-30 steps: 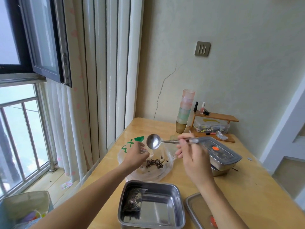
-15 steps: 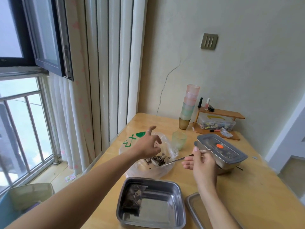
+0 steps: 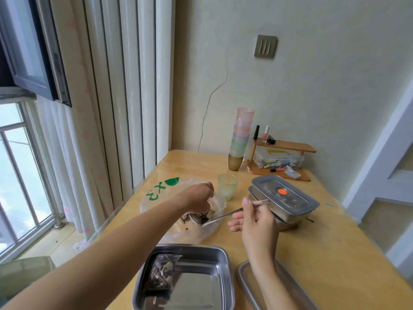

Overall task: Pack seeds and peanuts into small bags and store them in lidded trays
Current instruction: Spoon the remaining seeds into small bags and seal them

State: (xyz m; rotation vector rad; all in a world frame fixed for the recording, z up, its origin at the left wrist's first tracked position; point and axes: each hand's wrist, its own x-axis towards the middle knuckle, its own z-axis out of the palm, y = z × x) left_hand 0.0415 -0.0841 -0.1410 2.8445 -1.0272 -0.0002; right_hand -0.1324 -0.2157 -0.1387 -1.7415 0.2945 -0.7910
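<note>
The sunflower seeds (image 3: 186,218) are lying in a heap just below the left hand (image 3: 199,198) and off to the left of the right hand (image 3: 257,222), inside a large clear plastic bag (image 3: 154,198) with green print. The left hand is reaching over the bag, its fingers curling down and gripping the film at the bag's mouth, directly above the heap. The right hand is pinching the upper end of a metal spoon (image 3: 225,215), thumb and fingers closing together round the handle. The spoon is slanting down and away to the left from that grip, and its bowl is sitting among the seeds under the left hand.

Nearer the person than both hands, an open steel tray (image 3: 190,247) is resting on the wooden table (image 3: 324,253), holding one small filled bag (image 3: 162,271) in its left part. A tray lid (image 3: 240,278) is lying just right of this tray, under the right forearm. Two stacked lidded trays (image 3: 297,202) are standing just beyond and right of the right hand. A pale green cup (image 3: 228,186) is standing just beyond the left hand.
</note>
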